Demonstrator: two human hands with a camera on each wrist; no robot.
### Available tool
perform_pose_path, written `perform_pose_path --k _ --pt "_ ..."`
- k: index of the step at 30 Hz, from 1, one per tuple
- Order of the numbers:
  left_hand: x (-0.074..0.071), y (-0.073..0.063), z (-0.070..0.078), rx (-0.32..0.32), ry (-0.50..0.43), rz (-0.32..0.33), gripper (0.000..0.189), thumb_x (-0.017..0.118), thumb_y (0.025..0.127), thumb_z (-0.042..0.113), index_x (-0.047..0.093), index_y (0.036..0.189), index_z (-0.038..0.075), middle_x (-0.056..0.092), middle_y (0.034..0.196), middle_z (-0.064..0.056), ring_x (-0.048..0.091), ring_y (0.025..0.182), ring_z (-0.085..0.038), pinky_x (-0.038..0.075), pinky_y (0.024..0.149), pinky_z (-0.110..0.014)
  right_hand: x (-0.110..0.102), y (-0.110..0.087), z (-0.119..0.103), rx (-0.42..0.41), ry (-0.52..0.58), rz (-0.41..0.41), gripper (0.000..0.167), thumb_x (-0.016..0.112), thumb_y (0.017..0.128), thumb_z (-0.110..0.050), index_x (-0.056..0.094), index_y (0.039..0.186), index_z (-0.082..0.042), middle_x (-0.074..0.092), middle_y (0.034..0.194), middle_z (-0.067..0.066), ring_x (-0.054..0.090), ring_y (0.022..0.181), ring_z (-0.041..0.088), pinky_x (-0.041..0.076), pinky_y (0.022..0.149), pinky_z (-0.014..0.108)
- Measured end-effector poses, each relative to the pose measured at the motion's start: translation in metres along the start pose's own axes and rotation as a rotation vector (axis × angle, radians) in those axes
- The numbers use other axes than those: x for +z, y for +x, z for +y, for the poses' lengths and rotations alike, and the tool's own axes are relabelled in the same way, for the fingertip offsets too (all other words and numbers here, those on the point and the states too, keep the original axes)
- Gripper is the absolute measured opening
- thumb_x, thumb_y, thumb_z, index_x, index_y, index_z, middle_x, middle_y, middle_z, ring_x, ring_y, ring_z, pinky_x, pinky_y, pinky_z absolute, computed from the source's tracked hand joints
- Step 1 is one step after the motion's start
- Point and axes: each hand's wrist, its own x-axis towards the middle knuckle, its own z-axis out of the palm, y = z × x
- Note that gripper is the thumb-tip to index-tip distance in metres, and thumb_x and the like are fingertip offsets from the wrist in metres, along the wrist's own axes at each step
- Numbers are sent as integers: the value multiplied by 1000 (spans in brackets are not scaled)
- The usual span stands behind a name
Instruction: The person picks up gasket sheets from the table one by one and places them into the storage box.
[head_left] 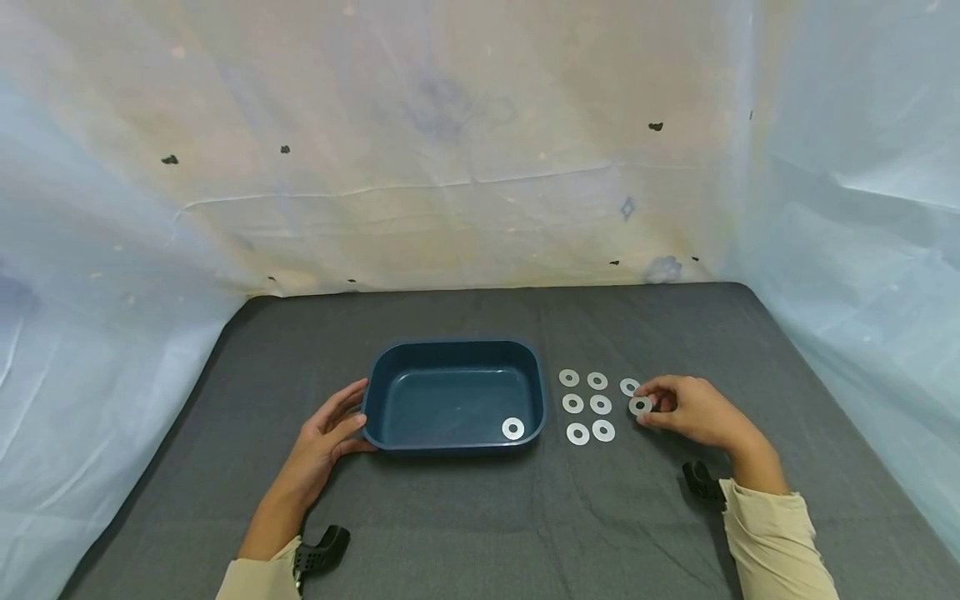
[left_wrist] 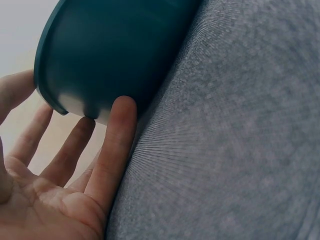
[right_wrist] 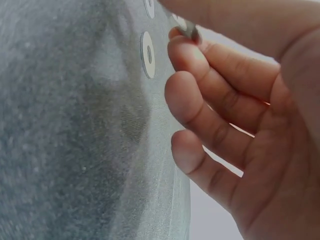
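Note:
My left hand (head_left: 317,454) rests against the left end of a dark blue plastic bin (head_left: 450,440), thumb near the rim. In the left wrist view its fairly straight fingers (left_wrist: 121,120) touch the bin's outer wall. One flat metal washer (head_left: 506,429) lies inside the bin at the near right corner. My right hand (head_left: 701,410) pinches another washer (head_left: 634,408) between thumb and fingers, just over the cloth to the right of the bin; the right wrist view shows only its edge.
Several more washers (head_left: 577,442) lie in loose rows between the bin and my right hand. Grey cloth (head_left: 450,525) covers the table. Pale sheets (head_left: 480,233) hang behind and at both sides. Each wrist wears a black mount (head_left: 324,550).

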Motion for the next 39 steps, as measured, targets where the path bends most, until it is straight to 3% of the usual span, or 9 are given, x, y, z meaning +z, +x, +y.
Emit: perform_pose_path --k 29,39 --pt "-1 2 -1 -9 24 8 54 55 103 18 37 153 10 48 141 2 63 112 -6 60 81 -35 -1 1 -9 8 11 104 35 83 82 -26 71 112 -13 59 83 -3 51 72 8 42 61 23" --pt "-1 1 -2 -8 6 -3 53 54 104 17 36 154 10 50 140 8 63 113 -6 60 81 -33 -2 -1 -11 3 7 106 35 83 81 -28 72 112 -15 61 84 -4 53 74 7 44 64 24"
